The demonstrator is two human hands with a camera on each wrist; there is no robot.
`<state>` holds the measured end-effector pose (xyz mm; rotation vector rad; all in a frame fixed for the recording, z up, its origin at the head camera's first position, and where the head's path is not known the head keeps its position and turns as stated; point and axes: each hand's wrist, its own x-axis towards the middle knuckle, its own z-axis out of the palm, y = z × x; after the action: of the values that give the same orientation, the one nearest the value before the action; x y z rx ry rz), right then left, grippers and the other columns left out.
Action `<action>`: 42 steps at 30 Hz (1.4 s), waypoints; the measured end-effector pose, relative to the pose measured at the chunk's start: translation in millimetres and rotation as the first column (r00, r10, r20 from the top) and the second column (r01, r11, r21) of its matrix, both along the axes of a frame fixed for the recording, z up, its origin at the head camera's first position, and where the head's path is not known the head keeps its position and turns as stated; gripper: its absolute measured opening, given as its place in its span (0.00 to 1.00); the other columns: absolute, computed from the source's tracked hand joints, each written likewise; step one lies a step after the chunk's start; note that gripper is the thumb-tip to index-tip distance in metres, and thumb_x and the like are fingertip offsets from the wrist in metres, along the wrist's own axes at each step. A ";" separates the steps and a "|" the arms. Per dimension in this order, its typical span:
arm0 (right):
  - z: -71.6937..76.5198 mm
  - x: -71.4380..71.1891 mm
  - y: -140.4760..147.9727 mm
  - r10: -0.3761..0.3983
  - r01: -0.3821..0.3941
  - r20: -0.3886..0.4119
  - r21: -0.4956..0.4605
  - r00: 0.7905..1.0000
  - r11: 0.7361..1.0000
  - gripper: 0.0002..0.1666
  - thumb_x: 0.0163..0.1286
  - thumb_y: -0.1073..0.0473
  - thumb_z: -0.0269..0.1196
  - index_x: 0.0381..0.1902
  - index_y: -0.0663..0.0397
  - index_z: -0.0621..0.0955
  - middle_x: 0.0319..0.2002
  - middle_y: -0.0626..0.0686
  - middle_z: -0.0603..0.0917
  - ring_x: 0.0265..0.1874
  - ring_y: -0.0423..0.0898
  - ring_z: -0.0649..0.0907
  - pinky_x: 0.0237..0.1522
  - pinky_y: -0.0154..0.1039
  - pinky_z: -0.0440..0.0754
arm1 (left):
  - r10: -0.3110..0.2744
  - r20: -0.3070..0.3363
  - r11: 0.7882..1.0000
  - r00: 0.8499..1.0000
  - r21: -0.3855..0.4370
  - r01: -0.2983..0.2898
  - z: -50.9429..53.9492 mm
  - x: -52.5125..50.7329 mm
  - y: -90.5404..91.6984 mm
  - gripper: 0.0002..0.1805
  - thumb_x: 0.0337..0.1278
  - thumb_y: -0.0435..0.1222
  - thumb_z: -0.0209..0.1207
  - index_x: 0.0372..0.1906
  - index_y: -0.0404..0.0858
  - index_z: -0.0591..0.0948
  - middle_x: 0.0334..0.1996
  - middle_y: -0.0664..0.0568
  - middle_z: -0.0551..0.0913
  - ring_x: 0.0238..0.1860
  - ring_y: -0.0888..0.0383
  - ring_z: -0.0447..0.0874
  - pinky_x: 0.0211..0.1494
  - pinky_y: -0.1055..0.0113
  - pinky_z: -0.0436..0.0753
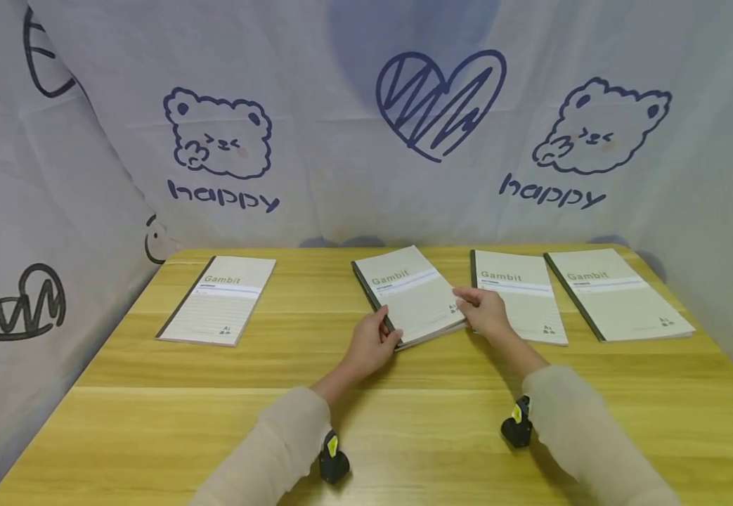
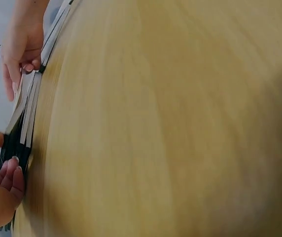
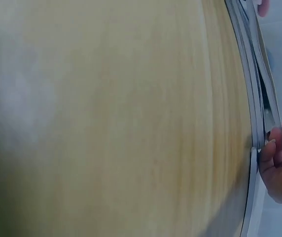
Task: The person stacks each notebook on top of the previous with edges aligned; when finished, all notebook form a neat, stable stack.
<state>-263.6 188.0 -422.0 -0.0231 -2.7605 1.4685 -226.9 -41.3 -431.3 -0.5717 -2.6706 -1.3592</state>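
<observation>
- Pinching on two sides, we have our left hand on the near spine corner of the top notebook, thumb and fingers gripping its edge.
- Across we go to our right hand, thumb and fingertips nipping that same notebook by its right edge!
- And that notebook? It's toward the back of the wooden table, right of the middle, turned askew, cover up, "Gambit" in plain sight.
- Underneath, we spot lower notebooks in layers; the right wrist view gives us a dark gap between them and the tilted top one. How many, we cannot tell.
- Just right lies the neighbouring notebook, close by our right hand; whether they touch, we can't say.
- Beside that, the far-right notebook, flat, dark spine to the left.
- Well apart on the other side, we find the far-left notebook, lying alone.
- Behind it all hangs our pale cloth, with bears, a heart and "happy".
</observation>
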 end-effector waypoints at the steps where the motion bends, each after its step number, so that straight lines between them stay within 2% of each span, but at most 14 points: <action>1: 0.0 0.8 0.5 0.005 -0.005 -0.003 0.009 1.000 1.000 0.20 0.69 0.64 0.52 0.57 0.64 0.75 0.53 0.65 0.79 0.16 0.35 0.73 0.18 0.28 0.72 | -0.017 -0.025 0.999 1.000 -0.028 0.016 -0.8 0.3 -0.6 0.27 0.58 0.31 0.56 0.59 0.19 0.67 0.25 0.46 0.73 0.25 0.62 0.66 0.27 0.76 0.68; 5: 0.7 2.5 0.7 0.035 -0.034 -0.017 0.053 0.999 0.998 0.20 0.68 0.65 0.53 0.57 0.66 0.74 0.52 0.66 0.79 0.17 0.35 0.74 0.20 0.28 0.74 | -0.032 -0.049 0.993 0.998 -0.117 0.027 -1.4 1.6 -2.4 0.28 0.60 0.34 0.54 0.60 0.20 0.66 0.32 0.41 0.76 0.32 0.56 0.71 0.34 0.69 0.73; 8: 3.9 3.7 -1.7 0.056 -0.054 -0.024 0.065 0.998 0.996 0.20 0.68 0.66 0.52 0.57 0.67 0.74 0.52 0.67 0.79 0.18 0.34 0.75 0.22 0.29 0.76 | -0.021 -0.029 0.988 0.999 -0.151 0.017 -0.8 2.3 -3.4 0.29 0.61 0.34 0.53 0.62 0.20 0.64 0.44 0.33 0.77 0.43 0.48 0.76 0.47 0.59 0.78; 10: 6.2 4.4 -3.2 0.061 -0.059 -0.025 0.071 0.998 0.996 0.20 0.68 0.66 0.52 0.57 0.68 0.74 0.52 0.67 0.78 0.18 0.34 0.75 0.23 0.28 0.77 | -0.023 -0.020 0.985 1.000 -0.169 0.019 -0.1 2.3 -3.6 0.29 0.62 0.35 0.52 0.62 0.20 0.63 0.50 0.30 0.75 0.51 0.44 0.75 0.55 0.55 0.76; 12: 7.9 4.8 -4.3 0.058 -0.056 -0.024 0.080 0.998 0.995 0.21 0.68 0.66 0.52 0.57 0.68 0.74 0.53 0.67 0.78 0.18 0.33 0.75 0.22 0.28 0.76 | -0.033 -0.013 0.982 0.999 -0.185 0.030 0.6 2.2 -3.5 0.29 0.62 0.35 0.52 0.62 0.20 0.63 0.53 0.28 0.73 0.55 0.41 0.73 0.59 0.52 0.74; 15: 9.3 5.4 -6.2 0.060 -0.056 -0.029 0.115 0.998 0.992 0.21 0.68 0.67 0.52 0.57 0.68 0.73 0.54 0.67 0.77 0.20 0.36 0.76 0.21 0.27 0.76 | -0.046 -0.019 0.977 0.999 -0.209 0.041 1.1 2.1 -3.7 0.29 0.63 0.35 0.51 0.63 0.20 0.62 0.53 0.27 0.73 0.56 0.40 0.73 0.59 0.52 0.74; 18: 9.9 6.0 -7.5 0.069 -0.060 -0.052 0.161 0.996 0.985 0.20 0.68 0.66 0.52 0.57 0.69 0.74 0.53 0.66 0.78 0.26 0.44 0.81 0.23 0.31 0.78 | -0.047 -0.023 0.971 0.999 -0.236 0.040 1.8 2.0 -3.8 0.28 0.63 0.35 0.50 0.63 0.21 0.62 0.53 0.27 0.73 0.55 0.40 0.74 0.58 0.52 0.75; 21: 10.2 7.0 -7.9 0.084 -0.061 -0.089 0.230 0.992 0.971 0.20 0.67 0.67 0.53 0.56 0.69 0.75 0.51 0.66 0.79 0.41 0.56 0.83 0.37 0.42 0.82 | -0.046 -0.018 0.965 0.999 -0.260 0.040 4.4 3.0 -3.5 0.28 0.64 0.36 0.50 0.63 0.22 0.62 0.53 0.27 0.72 0.55 0.39 0.74 0.58 0.52 0.75; 25: 10.6 8.8 -9.1 0.097 -0.061 -0.108 0.295 0.989 0.954 0.19 0.67 0.67 0.53 0.54 0.69 0.76 0.50 0.66 0.79 0.53 0.61 0.78 0.54 0.52 0.75 | -0.052 -0.001 0.956 0.999 -0.289 0.049 7.6 4.7 -3.3 0.29 0.64 0.36 0.49 0.64 0.22 0.62 0.54 0.27 0.71 0.55 0.38 0.73 0.58 0.52 0.75; 34: 8.4 9.6 -10.1 0.097 -0.059 -0.104 0.320 0.990 0.945 0.19 0.68 0.66 0.52 0.54 0.67 0.76 0.50 0.64 0.80 0.52 0.61 0.78 0.52 0.52 0.77 | -0.045 0.042 0.941 0.998 -0.335 0.056 7.2 4.3 -1.9 0.29 0.66 0.37 0.48 0.65 0.24 0.60 0.55 0.28 0.70 0.56 0.40 0.73 0.59 0.53 0.74; 42: 6.9 10.4 -9.1 0.142 -0.087 -0.124 0.371 0.982 0.924 0.19 0.67 0.65 0.53 0.54 0.68 0.76 0.48 0.65 0.81 0.48 0.61 0.80 0.50 0.52 0.78 | -0.044 0.035 0.931 0.998 -0.362 0.054 5.3 5.0 -1.6 0.29 0.67 0.38 0.48 0.66 0.24 0.60 0.55 0.30 0.70 0.56 0.42 0.73 0.59 0.55 0.74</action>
<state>-253.3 178.8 -415.1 0.2471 -2.8999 0.9050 -221.8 -42.9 -426.0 -0.6591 -2.9678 -0.8855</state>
